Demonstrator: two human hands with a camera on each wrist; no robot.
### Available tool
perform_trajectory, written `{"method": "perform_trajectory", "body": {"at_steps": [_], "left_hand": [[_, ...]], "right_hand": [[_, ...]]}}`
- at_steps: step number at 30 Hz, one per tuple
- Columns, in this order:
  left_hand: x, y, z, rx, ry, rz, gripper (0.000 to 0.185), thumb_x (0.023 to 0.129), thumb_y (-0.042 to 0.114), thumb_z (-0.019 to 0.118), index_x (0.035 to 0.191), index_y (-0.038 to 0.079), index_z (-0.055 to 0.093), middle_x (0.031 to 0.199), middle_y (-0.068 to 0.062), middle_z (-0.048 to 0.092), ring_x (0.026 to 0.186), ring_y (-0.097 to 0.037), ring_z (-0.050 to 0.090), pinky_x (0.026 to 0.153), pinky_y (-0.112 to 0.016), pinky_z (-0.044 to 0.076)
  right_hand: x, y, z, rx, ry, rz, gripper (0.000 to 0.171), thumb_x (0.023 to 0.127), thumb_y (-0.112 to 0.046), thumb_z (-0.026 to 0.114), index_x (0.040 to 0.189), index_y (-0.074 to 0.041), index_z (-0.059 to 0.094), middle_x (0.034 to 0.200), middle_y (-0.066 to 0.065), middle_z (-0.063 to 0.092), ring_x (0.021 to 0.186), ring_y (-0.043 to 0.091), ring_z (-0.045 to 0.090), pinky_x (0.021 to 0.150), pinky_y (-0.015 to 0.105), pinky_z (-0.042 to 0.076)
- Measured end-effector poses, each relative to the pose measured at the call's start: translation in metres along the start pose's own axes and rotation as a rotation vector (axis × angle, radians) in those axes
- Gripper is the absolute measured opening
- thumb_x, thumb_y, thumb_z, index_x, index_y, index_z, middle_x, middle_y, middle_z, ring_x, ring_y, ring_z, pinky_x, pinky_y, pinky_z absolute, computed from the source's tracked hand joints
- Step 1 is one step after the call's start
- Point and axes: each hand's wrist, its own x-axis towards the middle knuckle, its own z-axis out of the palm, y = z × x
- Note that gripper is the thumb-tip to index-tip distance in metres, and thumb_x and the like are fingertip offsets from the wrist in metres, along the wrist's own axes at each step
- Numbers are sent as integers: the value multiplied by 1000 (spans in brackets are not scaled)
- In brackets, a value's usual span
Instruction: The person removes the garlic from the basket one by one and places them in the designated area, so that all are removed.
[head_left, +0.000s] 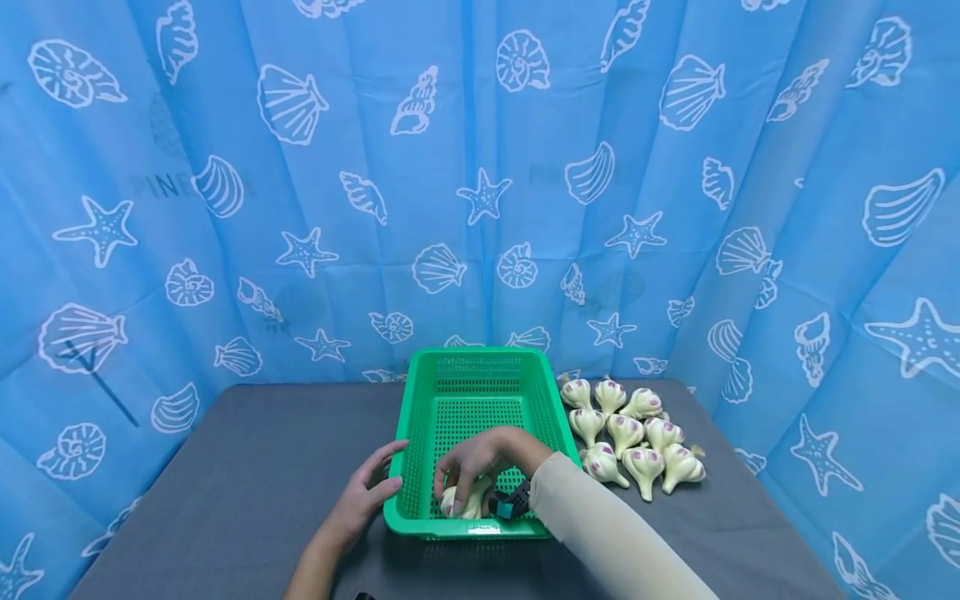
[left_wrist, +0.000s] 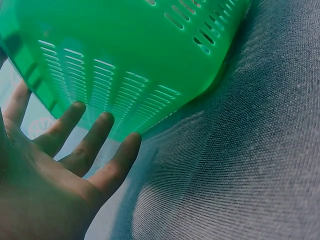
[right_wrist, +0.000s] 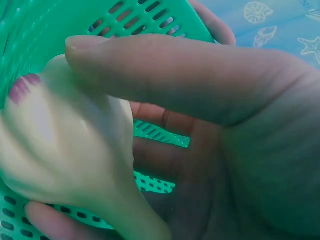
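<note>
Inside the near end of a green plastic basket (head_left: 558,417), my right hand (head_left: 476,462) holds a garlic bulb (head_left: 472,500). In the right wrist view, thumb and fingers curl round the pale bulb (right_wrist: 65,145), which has a purple patch and a thick stem. My left hand (head_left: 367,492) rests at the basket's left rim, fingers spread and loosely bent, thumb by the edge. In the left wrist view, the left hand's fingers (left_wrist: 95,145) lie beside the slotted outer wall (left_wrist: 125,60) and are not wrapped round anything.
To the right of the basket, several garlic bulbs (head_left: 625,433) lie in close rows on the grey cloth-covered table (head_left: 285,450). A blue curtain (head_left: 480,225) with white shell and starfish prints hangs behind and at both sides.
</note>
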Motion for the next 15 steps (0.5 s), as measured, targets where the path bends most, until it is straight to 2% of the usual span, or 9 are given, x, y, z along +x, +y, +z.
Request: {"method": "perform_trajectory", "body": {"at_steps": [5, 11, 15], "left_hand": [[0, 0, -1, -16, -18, 3, 51, 100, 16, 51, 150, 11, 37, 151, -21, 30, 133, -42, 32, 94, -43, 43], [-1, 1, -2, -10, -42, 28, 51, 101, 15, 48, 150, 7, 34, 150, -25, 29, 132, -42, 34, 92, -41, 44], [-1, 1, -1, -15, -36, 21, 51, 101, 15, 49, 150, 8, 35, 149, -24, 31, 131, -40, 36, 92, -40, 45]], "right_hand": [[-2, 1, -1, -33, -3, -21, 31, 88, 5, 65, 116, -8, 61, 106, 11, 63, 79, 21, 64, 74, 48, 54], [-12, 4, -4, -127, 84, -67, 35, 86, -1, 70, 120, -10, 64, 110, 6, 61, 93, 17, 59, 74, 35, 52], [-20, 5, -6, -121, 138, -107, 38, 86, 0, 70, 123, -6, 64, 109, 6, 61, 93, 18, 59, 74, 33, 52]]}}
